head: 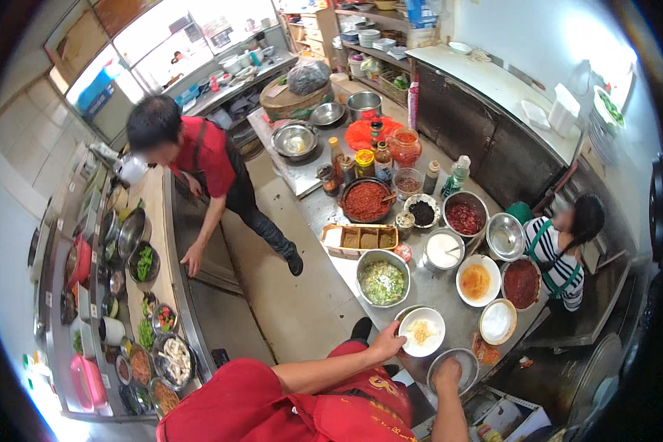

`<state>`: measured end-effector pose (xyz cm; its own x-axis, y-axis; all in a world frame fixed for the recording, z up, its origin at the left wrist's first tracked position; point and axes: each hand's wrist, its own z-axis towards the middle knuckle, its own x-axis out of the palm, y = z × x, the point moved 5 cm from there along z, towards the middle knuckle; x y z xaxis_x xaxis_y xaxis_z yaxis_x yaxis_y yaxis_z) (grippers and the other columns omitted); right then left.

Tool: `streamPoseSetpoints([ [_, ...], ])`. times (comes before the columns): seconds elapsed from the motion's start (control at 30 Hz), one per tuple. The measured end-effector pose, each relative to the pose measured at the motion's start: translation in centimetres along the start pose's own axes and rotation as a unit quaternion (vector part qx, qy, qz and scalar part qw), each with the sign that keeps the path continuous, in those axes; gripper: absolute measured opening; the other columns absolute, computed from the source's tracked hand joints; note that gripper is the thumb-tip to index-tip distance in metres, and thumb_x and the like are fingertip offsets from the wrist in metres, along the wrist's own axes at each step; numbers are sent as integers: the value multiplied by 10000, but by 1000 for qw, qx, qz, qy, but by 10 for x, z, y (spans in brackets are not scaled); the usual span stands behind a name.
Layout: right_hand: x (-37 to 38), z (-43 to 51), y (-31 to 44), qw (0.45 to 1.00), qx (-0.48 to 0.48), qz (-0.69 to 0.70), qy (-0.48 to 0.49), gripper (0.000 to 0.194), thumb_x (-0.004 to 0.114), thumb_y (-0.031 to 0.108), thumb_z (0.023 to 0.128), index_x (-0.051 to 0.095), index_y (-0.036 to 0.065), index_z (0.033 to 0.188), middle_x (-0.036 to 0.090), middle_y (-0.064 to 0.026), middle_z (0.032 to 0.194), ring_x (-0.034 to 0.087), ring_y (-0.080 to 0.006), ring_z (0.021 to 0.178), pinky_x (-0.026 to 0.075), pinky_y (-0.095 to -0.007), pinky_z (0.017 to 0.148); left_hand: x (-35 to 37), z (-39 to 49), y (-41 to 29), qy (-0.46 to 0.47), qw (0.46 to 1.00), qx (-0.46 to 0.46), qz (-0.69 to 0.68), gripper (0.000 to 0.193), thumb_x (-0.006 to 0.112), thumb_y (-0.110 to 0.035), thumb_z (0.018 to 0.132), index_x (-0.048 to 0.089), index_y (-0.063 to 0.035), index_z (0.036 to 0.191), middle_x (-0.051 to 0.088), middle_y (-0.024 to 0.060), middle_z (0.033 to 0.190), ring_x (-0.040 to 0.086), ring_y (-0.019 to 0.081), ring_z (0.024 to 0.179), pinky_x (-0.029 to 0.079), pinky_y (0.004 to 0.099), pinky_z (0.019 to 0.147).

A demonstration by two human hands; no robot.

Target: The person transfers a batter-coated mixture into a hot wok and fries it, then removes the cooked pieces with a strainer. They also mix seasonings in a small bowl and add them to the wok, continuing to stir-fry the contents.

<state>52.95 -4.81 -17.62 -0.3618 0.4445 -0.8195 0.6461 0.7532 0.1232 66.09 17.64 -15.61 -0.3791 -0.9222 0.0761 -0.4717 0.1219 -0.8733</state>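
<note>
My left hand (388, 340) grips the rim of a white bowl (436, 346) with pale yellow minced bits, perhaps garlic, in its bottom. Another bowl's edge shows just behind it. My right hand (448, 371) reaches down into a metal bowl (475, 367) holding something whitish. Its fingertips are hidden, so I cannot tell whether they hold anything. Just beyond the white bowl stands a metal pot (361, 276) of chopped green vegetable with white powder on top. Farther right are a white bowl of orange liquid (475, 282) and a bowl of white granules (497, 322).
Sauce bottles (383, 160), a pan of red chili paste (366, 200) and a sectioned spice box (359, 237) crowd the steel table (320, 207). A person in red (210, 160) leans by the left counter (163, 221). Another person in stripes (552, 248) is at right.
</note>
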Motion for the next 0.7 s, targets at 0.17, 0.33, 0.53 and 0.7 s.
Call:
streamPoseSetpoints([
  [0.17, 1, 3, -7, 998, -36, -7, -45, 238, 722, 106, 791, 691, -16, 993, 729, -251, 1002, 709, -412, 988, 577, -457, 892, 2, -8, 11, -5, 1000, -21, -18, 472, 637, -121, 860, 555, 0, 1309, 696, 166, 1124, 678, 246, 1012, 551, 384, 883],
  [0.33, 5, 20, 0, 994, -55, -54, -77, 197, 700, 135, 825, 721, -19, 947, 725, -228, 1003, 694, -374, 992, 548, -442, 881, -2, 10, 33, -7, 990, 51, 130, 552, 709, -129, 824, 547, 5, 1335, 625, 229, 1297, 600, 346, 1219, 476, 444, 1047],
  [0.53, -3, 14, 9, 981, -46, -33, -184, 120, 635, 44, 809, 744, 11, 846, 733, -234, 912, 722, -406, 850, 588, -469, 744, 8, 1, -6, 125, 991, -45, -15, 498, 544, 8, 947, 418, -24, 1428, 604, 172, 1256, 671, 307, 1086, 680, 448, 741],
  [0.7, -17, -5, 7, 969, 88, 126, -192, 181, 698, 76, 761, 717, -31, 906, 719, -275, 948, 698, -449, 949, 563, -485, 869, 13, -19, -39, 132, 986, -86, -61, 392, 513, 8, 950, 432, -9, 1333, 577, 171, 1273, 679, 313, 1074, 675, 439, 771],
])
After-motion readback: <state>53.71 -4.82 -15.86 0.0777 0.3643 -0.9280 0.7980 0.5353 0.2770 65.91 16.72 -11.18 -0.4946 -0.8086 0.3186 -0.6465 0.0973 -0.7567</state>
